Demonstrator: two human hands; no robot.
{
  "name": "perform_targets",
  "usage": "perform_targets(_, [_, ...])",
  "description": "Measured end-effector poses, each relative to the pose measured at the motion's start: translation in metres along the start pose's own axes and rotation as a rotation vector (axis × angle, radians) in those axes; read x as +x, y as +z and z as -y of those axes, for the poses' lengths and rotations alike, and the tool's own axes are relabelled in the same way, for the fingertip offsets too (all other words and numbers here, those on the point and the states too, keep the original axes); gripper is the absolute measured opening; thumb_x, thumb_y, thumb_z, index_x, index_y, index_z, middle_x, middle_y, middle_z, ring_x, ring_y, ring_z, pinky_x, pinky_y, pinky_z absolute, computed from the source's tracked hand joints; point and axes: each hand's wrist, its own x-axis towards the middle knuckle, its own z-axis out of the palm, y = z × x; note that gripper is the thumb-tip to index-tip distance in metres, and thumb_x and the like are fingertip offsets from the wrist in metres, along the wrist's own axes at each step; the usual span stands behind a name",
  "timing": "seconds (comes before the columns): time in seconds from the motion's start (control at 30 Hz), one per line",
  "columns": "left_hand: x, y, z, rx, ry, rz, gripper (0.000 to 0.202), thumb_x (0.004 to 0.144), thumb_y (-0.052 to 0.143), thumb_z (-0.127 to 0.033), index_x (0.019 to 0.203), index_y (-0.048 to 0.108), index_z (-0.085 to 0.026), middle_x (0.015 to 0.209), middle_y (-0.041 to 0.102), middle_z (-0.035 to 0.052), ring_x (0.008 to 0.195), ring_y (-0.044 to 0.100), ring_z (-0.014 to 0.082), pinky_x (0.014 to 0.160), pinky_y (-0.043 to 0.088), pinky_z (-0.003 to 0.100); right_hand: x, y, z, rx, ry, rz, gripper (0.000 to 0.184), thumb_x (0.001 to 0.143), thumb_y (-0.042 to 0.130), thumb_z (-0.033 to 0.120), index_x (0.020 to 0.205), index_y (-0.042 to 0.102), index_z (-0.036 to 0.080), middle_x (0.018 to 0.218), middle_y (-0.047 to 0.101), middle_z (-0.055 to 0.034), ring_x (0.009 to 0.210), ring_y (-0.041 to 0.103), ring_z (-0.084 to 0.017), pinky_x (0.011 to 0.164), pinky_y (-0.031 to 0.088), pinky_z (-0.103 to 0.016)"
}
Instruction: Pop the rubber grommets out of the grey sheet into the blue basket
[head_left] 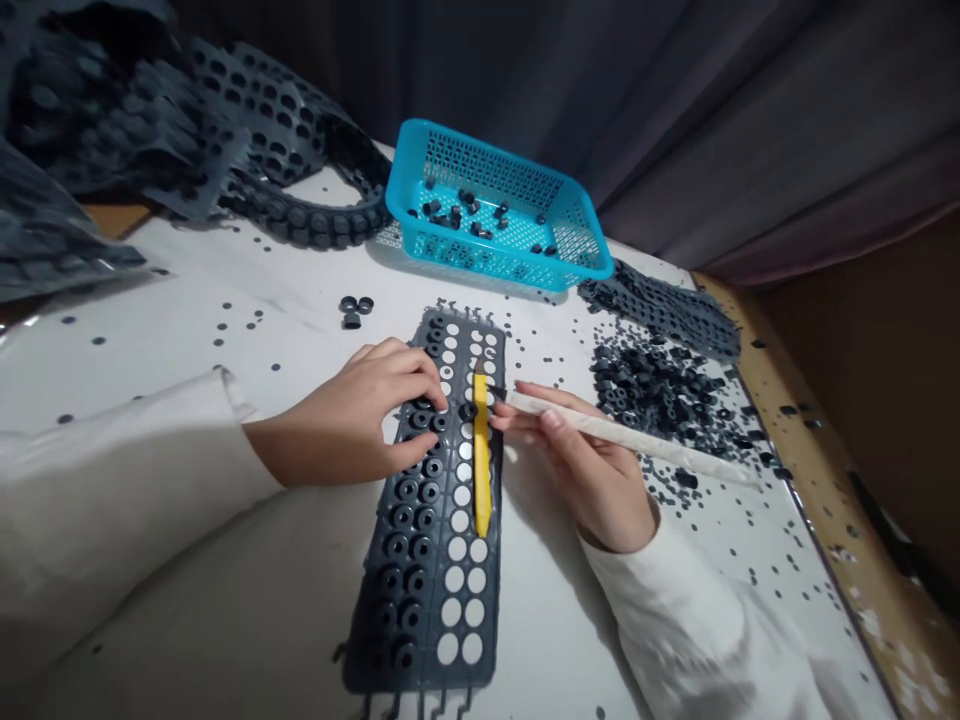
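A dark rubber sheet (442,575) with rows of round holes lies lengthwise on the white table. Ring-shaped rubber parts (406,490) fill its left rows, while white shows through the holes on the right. My left hand (367,415) rests on the sheet's left edge, thumb and curled fingers apart around a few rings. In my right hand (589,460) is a slim stick tool wrapped in white (637,437), its dark tip over the sheet. Lying along the right rows is a yellow strip-shaped tool (481,455). A small dark piece (468,411) sits just left of it.
Behind the sheet stands a blue basket (499,265) holding small dark parts. A heap of dark rubber bits (660,395) lies at the right, beside another rubber sheet (664,310). More perforated sheets (255,110) pile up at the back left. Three loose rings (356,310) lie nearby.
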Motion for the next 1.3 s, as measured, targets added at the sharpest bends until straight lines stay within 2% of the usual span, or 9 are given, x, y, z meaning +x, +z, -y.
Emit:
perform_targets(0.1, [0.0,0.001,0.0,-0.002,0.0,-0.009,0.019,0.076,0.061,-0.026,0.094,0.063,-0.022,0.105,0.061,0.0045,0.105,0.05,0.0225,0.095,0.037,0.037,0.001,0.008,0.004,0.019,0.026,0.016,0.014,0.078,0.071,0.027,0.091,0.07,0.023,0.084,0.075,-0.0038,0.076,0.072,-0.019,0.074,0.06,-0.036])
perform_targets(0.23, [-0.001,0.003,0.002,0.002,0.024,-0.022,0.018,0.075,0.061,-0.026,0.093,0.064,-0.022,0.104,0.061,0.0041,0.105,0.051,0.0223,0.094,0.038,0.037,0.007,0.014,0.004,-0.239,-0.098,-0.007,0.006,0.074,0.073,0.019,0.079,0.071,0.023,0.078,0.072,-0.0031,0.07,0.068,-0.017,0.066,0.058,-0.029])
perform_targets(0.4, [-0.001,0.006,0.006,0.024,0.027,-0.036,0.014,0.076,0.059,-0.024,0.088,0.065,-0.022,0.102,0.061,0.0045,0.102,0.052,0.0225,0.091,0.04,0.038,0.012,0.015,0.0,-0.443,-0.307,0.21,0.007,0.08,0.065,0.015,0.082,0.065,0.022,0.1,0.071,-0.0083,0.094,0.066,-0.021,0.084,0.053,-0.038])
perform_targets(0.53, [-0.002,0.008,0.005,0.032,0.02,-0.056,0.012,0.076,0.059,-0.024,0.086,0.066,-0.023,0.1,0.062,0.004,0.1,0.052,0.0224,0.089,0.041,0.038,0.012,0.013,-0.006,-0.473,-0.311,0.308,0.009,0.083,0.06,0.014,0.086,0.06,0.022,0.107,0.07,-0.01,0.096,0.065,-0.022,0.083,0.052,-0.04])
perform_targets(0.9, [-0.001,0.008,0.006,0.073,0.075,-0.092,0.009,0.08,0.06,-0.024,0.082,0.069,-0.025,0.096,0.064,0.0018,0.096,0.055,0.0204,0.087,0.04,0.037,0.011,0.011,-0.008,-0.556,-0.397,0.343,0.014,0.083,0.058,0.011,0.089,0.057,0.023,0.105,0.069,-0.0104,0.096,0.064,-0.021,0.081,0.052,-0.038])
perform_targets(1.3, [0.0,0.008,0.004,0.062,0.082,-0.101,0.01,0.083,0.059,-0.023,0.079,0.068,-0.021,0.094,0.064,0.0024,0.094,0.054,0.019,0.084,0.039,0.034,0.011,0.011,-0.011,-0.567,-0.439,0.337,0.012,0.084,0.058,0.01,0.09,0.056,0.02,0.103,0.069,-0.0115,0.095,0.064,-0.02,0.081,0.053,-0.036])
